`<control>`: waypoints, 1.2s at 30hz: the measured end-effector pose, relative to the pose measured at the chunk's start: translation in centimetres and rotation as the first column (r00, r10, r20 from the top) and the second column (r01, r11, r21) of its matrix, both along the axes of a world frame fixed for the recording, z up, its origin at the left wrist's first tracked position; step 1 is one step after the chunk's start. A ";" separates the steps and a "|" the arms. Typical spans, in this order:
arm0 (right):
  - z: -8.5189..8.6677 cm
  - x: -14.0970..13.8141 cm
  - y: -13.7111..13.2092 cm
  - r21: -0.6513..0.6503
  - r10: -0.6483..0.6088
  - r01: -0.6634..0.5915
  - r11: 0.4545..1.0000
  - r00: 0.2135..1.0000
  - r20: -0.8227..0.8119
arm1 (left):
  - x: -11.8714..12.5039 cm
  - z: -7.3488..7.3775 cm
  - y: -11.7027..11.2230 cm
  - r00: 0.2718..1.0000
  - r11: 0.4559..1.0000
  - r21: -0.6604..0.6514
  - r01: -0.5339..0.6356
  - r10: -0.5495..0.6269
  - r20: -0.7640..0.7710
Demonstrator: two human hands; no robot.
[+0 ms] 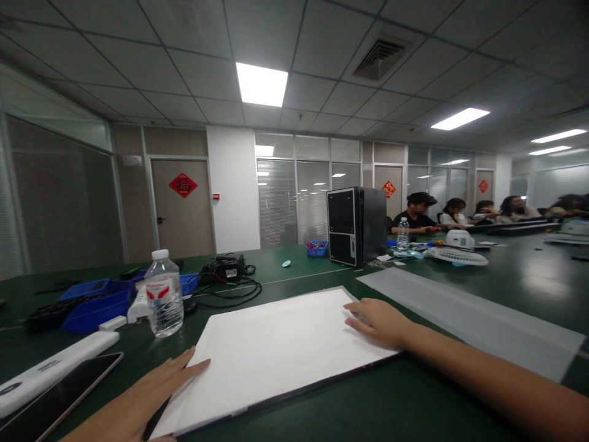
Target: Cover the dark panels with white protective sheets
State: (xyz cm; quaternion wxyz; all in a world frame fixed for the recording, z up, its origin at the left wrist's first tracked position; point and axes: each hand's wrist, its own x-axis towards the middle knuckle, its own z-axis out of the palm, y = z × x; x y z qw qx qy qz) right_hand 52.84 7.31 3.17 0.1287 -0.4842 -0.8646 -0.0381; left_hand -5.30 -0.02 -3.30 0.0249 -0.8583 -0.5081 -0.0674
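A large white sheet of paper [271, 344] lies in front of me on the green table, with a dark edge showing under its near side. My left hand [172, 374] rests on the sheet's left edge, its fingers stretched out. On the sheet's right part lies my right hand [380, 320], palm down with the fingers extended. Neither hand grips anything. To the right of the white sheet is a long translucent sheet [469, 319]. Past my left hand stands a clear water bottle [164, 298] with a white cap.
Left of me lie a phone [64, 393] and a long white device [57, 369]. Beyond are blue bins [99, 312] and a black adapter with cables [227, 268]. A black computer tower [356, 226] stands at the back, near a white fan [458, 255]. Several people sit farther right.
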 end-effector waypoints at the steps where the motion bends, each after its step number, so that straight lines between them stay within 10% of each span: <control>1: 0.1 -0.1 -0.1 -0.002 0.004 -0.004 1.000 1.000 -0.005 | -0.2 0.1 0.2 1.000 1.000 -0.014 0.003 -0.003 -0.010; 18: -0.1 0.6 0.6 0.010 0.145 -0.145 0.989 0.983 -0.108 | 1.7 -0.7 -1.4 0.991 0.983 0.147 -0.109 0.097 0.090; 24: -1.5 5.8 5.4 0.180 -0.206 0.218 0.959 0.975 -0.082 | 2.3 -0.6 -1.9 0.990 0.975 0.198 -0.104 0.083 0.110; 29: -3.2 12.2 8.3 0.058 -0.654 0.653 0.755 0.757 -0.008 | 2.4 -0.2 -2.2 0.991 0.981 0.161 -0.109 0.095 0.096; 36: -4.4 15.6 10.3 -0.097 -0.689 0.689 0.718 0.724 0.043 | 1.6 2.3 -1.9 0.990 0.974 -0.174 -0.144 0.142 -0.027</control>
